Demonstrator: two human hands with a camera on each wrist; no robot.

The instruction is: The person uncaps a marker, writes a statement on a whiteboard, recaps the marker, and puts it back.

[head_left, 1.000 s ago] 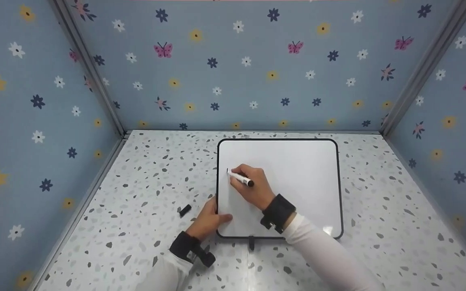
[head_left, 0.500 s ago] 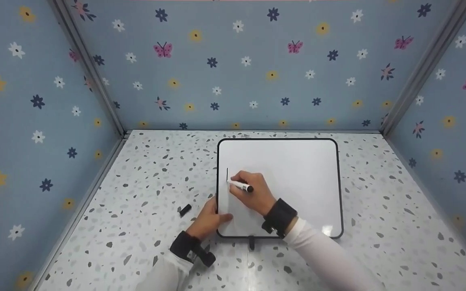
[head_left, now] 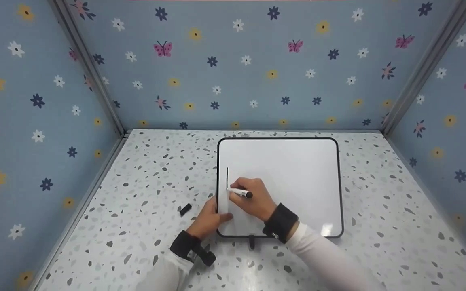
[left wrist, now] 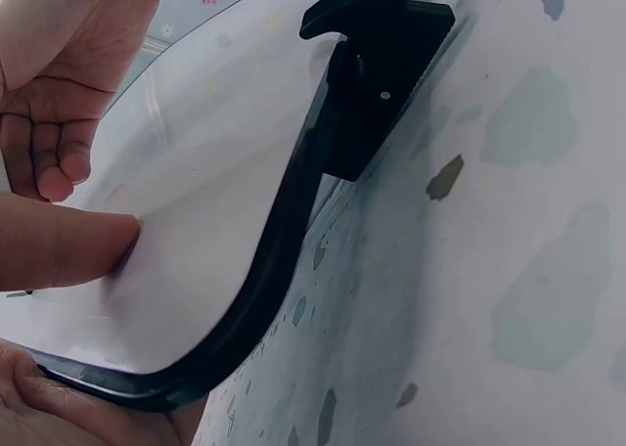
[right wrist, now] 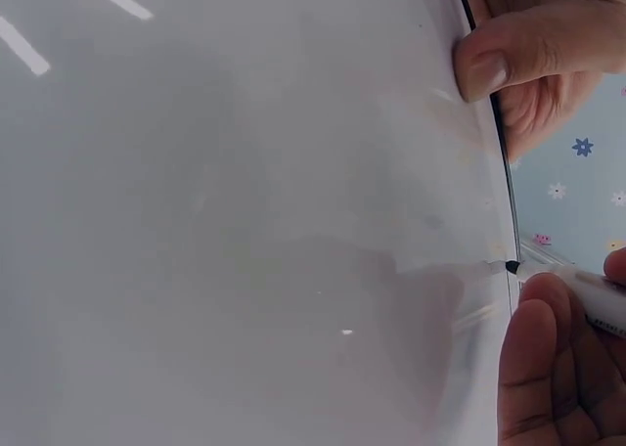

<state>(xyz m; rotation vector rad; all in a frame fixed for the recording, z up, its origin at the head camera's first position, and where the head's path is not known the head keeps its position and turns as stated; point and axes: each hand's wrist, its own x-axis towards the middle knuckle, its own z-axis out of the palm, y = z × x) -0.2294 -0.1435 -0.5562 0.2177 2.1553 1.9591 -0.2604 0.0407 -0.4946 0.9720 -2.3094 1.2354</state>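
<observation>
A whiteboard (head_left: 289,169) with a black frame stands on the speckled table. My right hand (head_left: 255,198) pinches a white marker (head_left: 239,192) whose tip touches the board near its left side. From that tip a thin black vertical line (head_left: 227,178) runs upward. My left hand (head_left: 208,220) grips the board's lower left edge, thumb on the white face and fingers behind; the right wrist view shows this thumb (right wrist: 489,69) at the rim. The marker's black tip (right wrist: 513,267) appears there too, against the surface.
A black marker cap (head_left: 185,209) lies on the table (head_left: 144,186) left of the left hand. A black clip-like foot (left wrist: 377,84) holds the board's bottom edge. Patterned blue walls (head_left: 253,64) enclose the back and sides.
My right hand has moved down the board with the marker, and the black line has grown from a short mark to a longer vertical stroke. The left hand keeps its grip.
</observation>
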